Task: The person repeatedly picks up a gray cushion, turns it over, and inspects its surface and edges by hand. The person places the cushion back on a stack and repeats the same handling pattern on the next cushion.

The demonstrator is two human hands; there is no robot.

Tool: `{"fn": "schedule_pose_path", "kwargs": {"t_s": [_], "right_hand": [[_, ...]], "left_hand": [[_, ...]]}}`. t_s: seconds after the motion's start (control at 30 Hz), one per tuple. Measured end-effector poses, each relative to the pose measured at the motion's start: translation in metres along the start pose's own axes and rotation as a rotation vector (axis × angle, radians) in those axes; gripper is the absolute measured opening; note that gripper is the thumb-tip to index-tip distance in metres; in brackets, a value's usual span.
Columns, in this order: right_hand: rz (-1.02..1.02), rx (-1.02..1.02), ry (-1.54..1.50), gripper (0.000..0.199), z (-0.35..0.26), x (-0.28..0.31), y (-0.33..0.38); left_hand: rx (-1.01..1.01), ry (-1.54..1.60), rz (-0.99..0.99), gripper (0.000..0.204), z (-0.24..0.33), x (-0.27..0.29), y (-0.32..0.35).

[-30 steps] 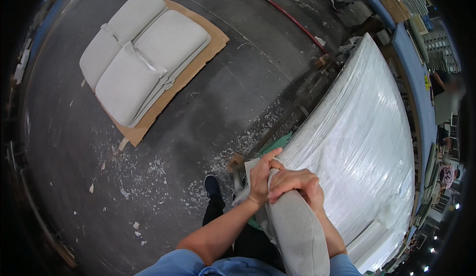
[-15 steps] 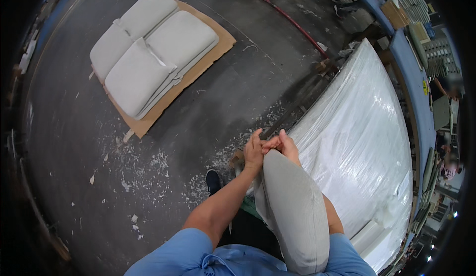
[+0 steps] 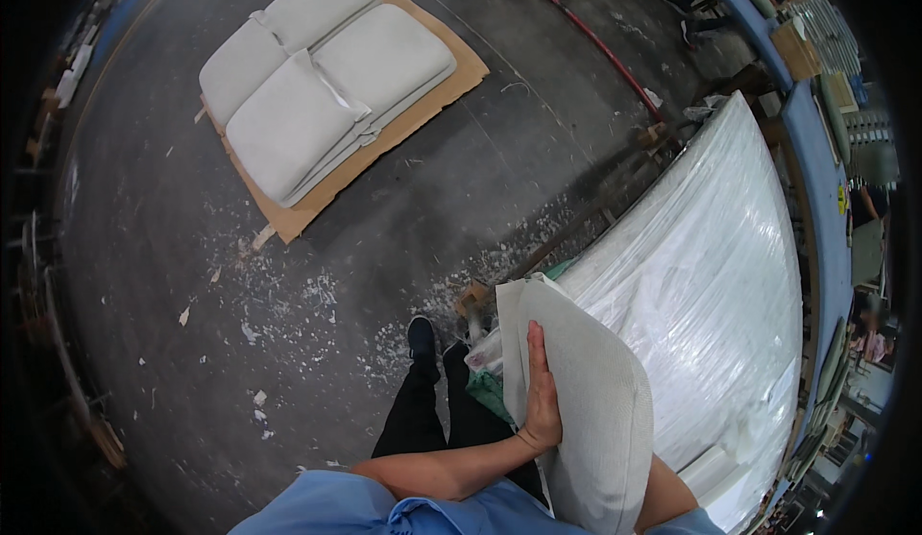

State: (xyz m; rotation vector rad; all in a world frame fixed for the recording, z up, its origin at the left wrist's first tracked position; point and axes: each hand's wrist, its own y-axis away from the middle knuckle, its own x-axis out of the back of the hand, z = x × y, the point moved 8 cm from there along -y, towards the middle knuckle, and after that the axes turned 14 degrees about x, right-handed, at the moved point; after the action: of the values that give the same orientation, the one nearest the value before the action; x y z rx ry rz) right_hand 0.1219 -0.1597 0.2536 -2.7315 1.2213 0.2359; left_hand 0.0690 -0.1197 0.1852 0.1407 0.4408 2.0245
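A light grey upholstered cushion (image 3: 600,401) stands tilted on its edge in front of my body, with a pale flap of cloth along its upper left border. My left hand (image 3: 543,405) lies flat against its left part, fingers stretched out straight and pointing away from me. My right forearm (image 3: 665,495) passes behind the cushion's lower right side, and the right hand itself is hidden by the cushion.
A large bundle wrapped in clear plastic film (image 3: 691,295) stands close on the right. Stacked grey cushions (image 3: 384,50) lie on cardboard (image 3: 451,88) at far left. White scraps litter the floor near my shoes (image 3: 421,338). A red hose (image 3: 595,40) crosses the floor. Other people are at the right.
Both hands were together at the cushion's far end. My left hand has come back nearer to me and flattened onto the cushion; my right hand has gone out of sight behind it.
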Motion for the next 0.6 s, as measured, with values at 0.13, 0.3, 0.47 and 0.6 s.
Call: {"fn": "schedule_pose_path", "kwargs": {"t_s": [0.13,0.3,0.47,0.6], "right_hand": [[-0.013,-0.072,-0.02,0.099,0.051,0.012,0.006],[-0.042,-0.161,-0.035,0.097,0.112,0.026,0.014],[-0.083,-0.284,-0.012,0.095,0.135,0.035,0.031],[-0.149,-0.321,0.04,0.094,0.123,0.037,0.042]], "left_hand": [[0.063,-0.006,-0.021,0.094,-0.061,-0.006,-0.007],[0.195,0.252,-0.109,0.086,-0.127,-0.012,-0.023],[0.22,0.373,-0.18,0.078,-0.129,-0.005,-0.018],[0.364,0.355,-0.16,0.079,-0.123,0.019,0.019]]}}
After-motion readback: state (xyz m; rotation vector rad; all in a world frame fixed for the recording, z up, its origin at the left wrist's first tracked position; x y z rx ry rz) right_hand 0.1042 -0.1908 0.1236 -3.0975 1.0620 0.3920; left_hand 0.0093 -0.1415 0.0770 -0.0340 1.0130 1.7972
